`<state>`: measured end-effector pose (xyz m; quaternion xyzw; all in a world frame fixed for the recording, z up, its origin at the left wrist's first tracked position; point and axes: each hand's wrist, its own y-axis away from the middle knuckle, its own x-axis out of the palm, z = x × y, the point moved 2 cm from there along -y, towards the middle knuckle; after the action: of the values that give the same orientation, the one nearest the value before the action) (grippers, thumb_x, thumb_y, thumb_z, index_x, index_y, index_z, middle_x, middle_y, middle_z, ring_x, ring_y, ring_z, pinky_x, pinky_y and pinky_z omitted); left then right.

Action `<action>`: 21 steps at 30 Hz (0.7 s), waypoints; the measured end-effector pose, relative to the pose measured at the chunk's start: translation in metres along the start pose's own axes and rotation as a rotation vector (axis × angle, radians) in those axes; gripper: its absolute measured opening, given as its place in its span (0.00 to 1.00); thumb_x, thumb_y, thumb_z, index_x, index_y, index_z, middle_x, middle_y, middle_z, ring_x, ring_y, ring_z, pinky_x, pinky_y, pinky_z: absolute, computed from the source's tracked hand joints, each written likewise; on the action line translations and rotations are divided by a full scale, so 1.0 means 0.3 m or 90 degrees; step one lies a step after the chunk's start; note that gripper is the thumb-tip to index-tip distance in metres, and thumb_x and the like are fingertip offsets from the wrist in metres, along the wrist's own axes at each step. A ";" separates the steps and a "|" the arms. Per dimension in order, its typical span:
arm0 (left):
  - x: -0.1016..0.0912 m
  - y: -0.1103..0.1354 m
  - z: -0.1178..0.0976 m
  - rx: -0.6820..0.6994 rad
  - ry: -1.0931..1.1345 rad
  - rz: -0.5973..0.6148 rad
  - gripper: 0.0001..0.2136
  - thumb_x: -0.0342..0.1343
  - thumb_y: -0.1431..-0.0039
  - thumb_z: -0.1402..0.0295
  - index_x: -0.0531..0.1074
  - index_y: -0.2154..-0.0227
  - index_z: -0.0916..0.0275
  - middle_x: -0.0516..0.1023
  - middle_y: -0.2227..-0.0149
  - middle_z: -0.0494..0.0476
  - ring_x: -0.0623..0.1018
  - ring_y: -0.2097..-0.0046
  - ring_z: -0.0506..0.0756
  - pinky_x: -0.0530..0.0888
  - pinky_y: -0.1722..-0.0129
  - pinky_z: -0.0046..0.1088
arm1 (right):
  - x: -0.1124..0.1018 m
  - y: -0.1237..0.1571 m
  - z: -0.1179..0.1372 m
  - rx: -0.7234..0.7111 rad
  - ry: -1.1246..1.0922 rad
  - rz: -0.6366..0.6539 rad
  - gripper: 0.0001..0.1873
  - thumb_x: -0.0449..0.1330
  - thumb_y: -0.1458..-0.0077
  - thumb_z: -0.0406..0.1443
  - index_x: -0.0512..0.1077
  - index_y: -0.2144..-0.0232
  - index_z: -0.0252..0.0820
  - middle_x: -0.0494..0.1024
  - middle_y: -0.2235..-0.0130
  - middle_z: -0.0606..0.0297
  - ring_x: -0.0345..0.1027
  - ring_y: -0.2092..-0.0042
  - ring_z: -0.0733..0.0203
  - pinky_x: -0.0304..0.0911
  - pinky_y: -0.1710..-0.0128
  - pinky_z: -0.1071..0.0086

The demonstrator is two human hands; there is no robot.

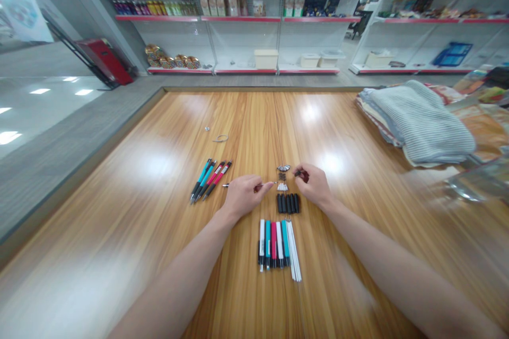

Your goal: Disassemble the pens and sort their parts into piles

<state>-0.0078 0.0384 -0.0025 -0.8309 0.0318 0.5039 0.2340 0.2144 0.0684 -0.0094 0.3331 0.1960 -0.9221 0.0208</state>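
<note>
Holding Pen Parts Over the Bench (342, 265)

Pinching a slim pen part (226, 185) crosswise in the left hand (243, 194), with a narrow grip, aimed toward the right hand (314, 182). Pinching a small dark piece (301, 174) there, across from tiny white parts (282, 187). Facing open bench ahead, well inside the far edge (254, 89), with four pens (211, 179) leftward, black sleeves (288, 203) nearer.

Pens (211, 180) are lying left of my left hand (244, 193) on the bench (119, 233); barrels (273, 241) are resting nearer me than the grips (288, 203); cloths (425, 116) are sitting far right.
</note>
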 end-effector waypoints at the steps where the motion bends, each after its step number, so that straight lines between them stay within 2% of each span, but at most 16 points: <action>1: 0.000 0.000 -0.001 0.001 0.000 0.000 0.22 0.46 0.37 0.52 0.62 0.81 0.62 0.68 0.78 0.51 0.66 0.74 0.49 0.56 0.72 0.27 | -0.001 0.001 0.007 -0.002 -0.014 0.002 0.08 0.54 0.53 0.29 0.70 0.69 0.40 0.70 0.75 0.68 0.62 0.74 0.66 0.57 0.73 0.72; 5: 0.002 -0.001 0.000 0.000 0.005 0.001 0.22 0.46 0.37 0.52 0.62 0.81 0.62 0.68 0.78 0.51 0.66 0.74 0.49 0.57 0.72 0.27 | -0.005 0.004 0.027 -0.003 -0.057 -0.004 0.05 0.56 0.49 0.32 0.71 0.68 0.39 0.73 0.71 0.65 0.64 0.72 0.65 0.58 0.72 0.72; 9: 0.006 0.000 0.004 -0.003 0.010 -0.001 0.22 0.46 0.37 0.52 0.62 0.81 0.62 0.68 0.78 0.51 0.66 0.74 0.49 0.57 0.72 0.27 | -0.008 0.004 0.028 0.021 -0.099 -0.012 0.06 0.58 0.47 0.37 0.71 0.69 0.39 0.72 0.73 0.66 0.62 0.73 0.66 0.57 0.73 0.73; 15: 0.003 -0.001 0.005 -0.002 0.016 -0.001 0.22 0.47 0.38 0.53 0.63 0.81 0.62 0.68 0.78 0.51 0.66 0.75 0.49 0.57 0.72 0.27 | -0.016 -0.005 0.005 0.083 -0.186 0.009 0.17 0.55 0.42 0.45 0.67 0.76 0.39 0.67 0.79 0.69 0.60 0.76 0.67 0.55 0.75 0.72; 21: 0.000 -0.002 0.002 -0.002 0.009 0.009 0.22 0.47 0.38 0.52 0.62 0.81 0.62 0.68 0.78 0.51 0.66 0.74 0.49 0.57 0.72 0.27 | -0.024 -0.011 -0.004 0.092 -0.238 0.007 0.23 0.51 0.39 0.46 0.63 0.81 0.39 0.65 0.81 0.68 0.59 0.76 0.67 0.55 0.74 0.72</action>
<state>-0.0081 0.0391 -0.0025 -0.8346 0.0385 0.4994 0.2291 0.2202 0.0712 -0.0046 0.1576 0.1205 -0.9794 0.0378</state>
